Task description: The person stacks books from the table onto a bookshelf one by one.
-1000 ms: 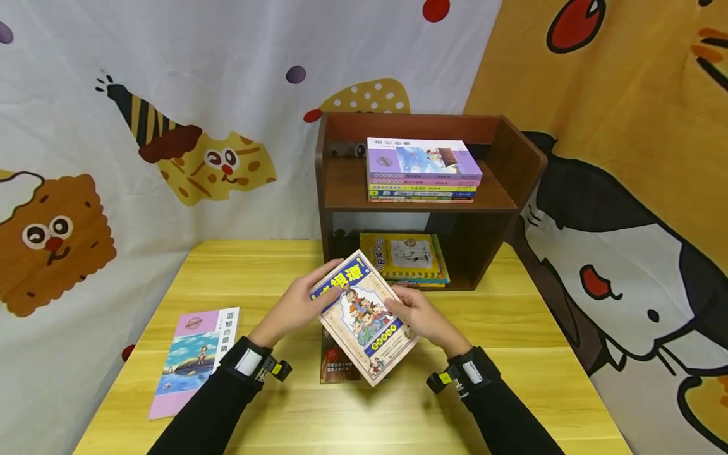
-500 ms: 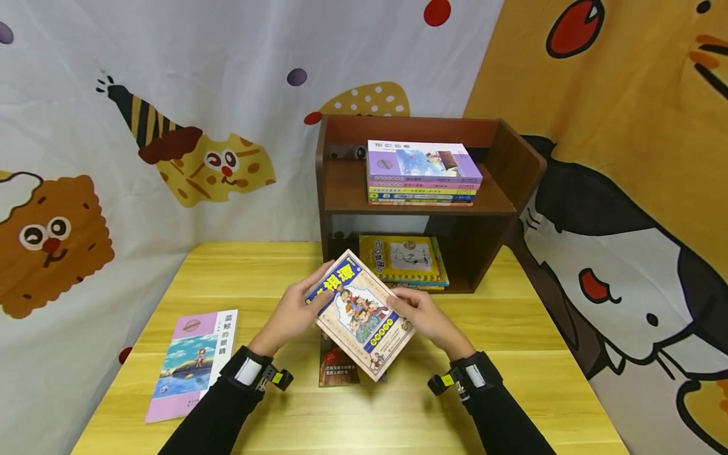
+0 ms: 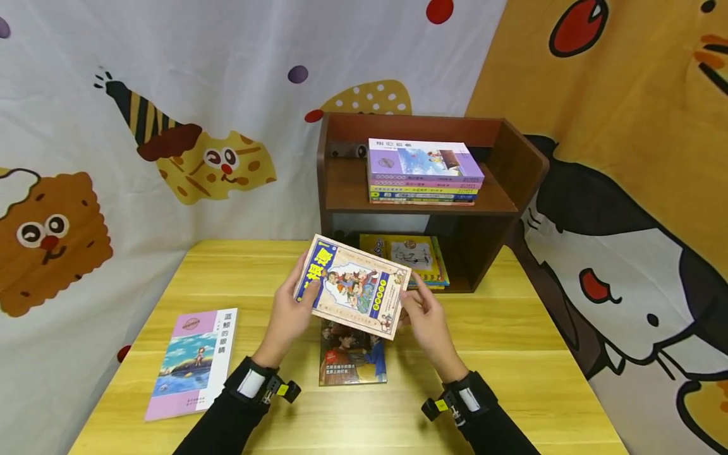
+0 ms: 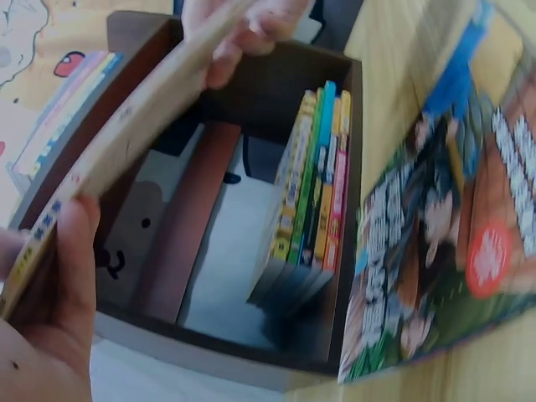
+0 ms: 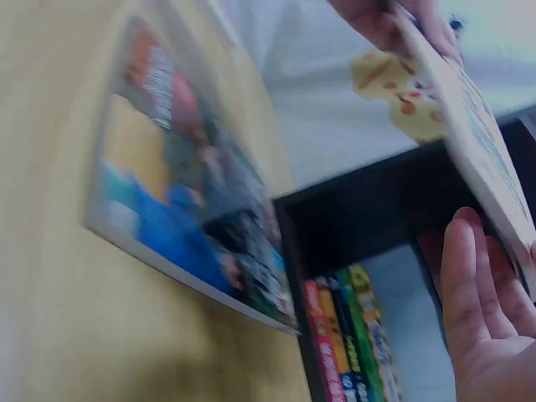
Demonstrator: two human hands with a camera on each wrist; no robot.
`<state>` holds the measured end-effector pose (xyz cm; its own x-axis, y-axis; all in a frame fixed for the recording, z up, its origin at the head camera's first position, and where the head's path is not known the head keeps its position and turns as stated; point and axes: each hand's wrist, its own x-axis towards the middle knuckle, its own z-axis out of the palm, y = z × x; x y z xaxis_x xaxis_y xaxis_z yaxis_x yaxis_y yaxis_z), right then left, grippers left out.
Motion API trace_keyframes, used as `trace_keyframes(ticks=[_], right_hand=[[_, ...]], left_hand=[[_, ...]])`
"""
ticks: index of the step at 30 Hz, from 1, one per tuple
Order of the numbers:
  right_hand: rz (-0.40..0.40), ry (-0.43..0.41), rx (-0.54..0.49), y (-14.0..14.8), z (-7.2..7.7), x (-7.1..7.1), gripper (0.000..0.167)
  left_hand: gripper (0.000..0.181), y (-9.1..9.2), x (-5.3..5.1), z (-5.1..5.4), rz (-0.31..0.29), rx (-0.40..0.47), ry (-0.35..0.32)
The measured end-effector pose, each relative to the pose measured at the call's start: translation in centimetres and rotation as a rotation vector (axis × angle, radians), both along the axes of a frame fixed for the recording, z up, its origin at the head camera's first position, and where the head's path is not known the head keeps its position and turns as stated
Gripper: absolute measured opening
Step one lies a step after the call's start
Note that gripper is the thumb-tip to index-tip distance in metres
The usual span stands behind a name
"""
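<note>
A cream book with a blue title band (image 3: 354,287) is held up in both hands over the table, turned sideways. My left hand (image 3: 291,316) grips its title end, thumb on the cover. At the opposite end my right hand (image 3: 425,316) pinches the edge, thumb on top and fingers beneath. Below the held book lies a dark picture-covered book (image 3: 352,357) on the table, its upper part hidden. In the left wrist view the held book (image 4: 126,126) shows its edge; the right wrist view shows the right fingers (image 5: 469,276) under it.
A brown two-tier shelf (image 3: 421,210) stands at the back of the wooden table (image 3: 483,417). Its top tier carries a stack of books (image 3: 423,167); its lower tier has yellow-covered books (image 3: 423,256). A pink and white book (image 3: 190,363) lies at the left.
Both hands have turned the cream book counterclockwise from a steep slant to nearly sideways and raised it slightly. More of the dark book beneath is visible. Books on shelf and left stay put.
</note>
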<state>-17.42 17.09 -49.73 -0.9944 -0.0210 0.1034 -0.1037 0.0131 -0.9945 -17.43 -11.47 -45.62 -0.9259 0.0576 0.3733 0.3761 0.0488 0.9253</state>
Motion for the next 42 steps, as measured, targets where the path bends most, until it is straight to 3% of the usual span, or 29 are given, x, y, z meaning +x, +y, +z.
trace_keyframes(ticks=[4,7,12,16,23,27,32,37,42], right_hand=[[0.106,0.021,-0.037,-0.7,-1.3,1.1,0.060],[0.132,0.032,-0.092,-1.1,-1.7,1.7,0.059],[0.066,0.021,-0.181,-0.8,-2.1,1.5,0.055],[0.021,-0.020,-0.162,-0.1,-2.4,1.0,0.049],[-0.107,-0.043,-0.103,1.4,-3.0,0.5,0.045],[-0.141,0.001,-0.094,2.2,-3.1,-0.2,0.048],[-0.168,0.022,-0.094,3.7,-3.2,-1.6,0.050],[-0.184,0.013,-0.068,5.5,-3.2,-3.4,0.047],[-0.184,-0.071,-0.019,7.0,-3.3,-4.7,0.050]], left_hand=[[0.063,0.4,0.5,-0.3,0.060,0.074,0.009],[0.064,0.9,0.8,-0.6,0.046,0.093,0.012],[0.066,1.7,1.4,-1.3,-0.045,0.085,-0.014],[0.067,2.4,1.4,-1.6,-0.062,0.053,-0.043],[0.068,4.0,1.0,-2.2,-0.134,0.044,-0.165],[0.068,5.3,-0.3,-2.6,-0.134,0.045,-0.168],[0.067,6.9,-3.1,-4.4,-0.160,0.070,-0.161],[0.065,8.1,-6.1,-6.2,-0.148,-0.036,-0.177],[0.060,8.7,-7.8,-7.3,-0.137,-0.148,-0.240]])
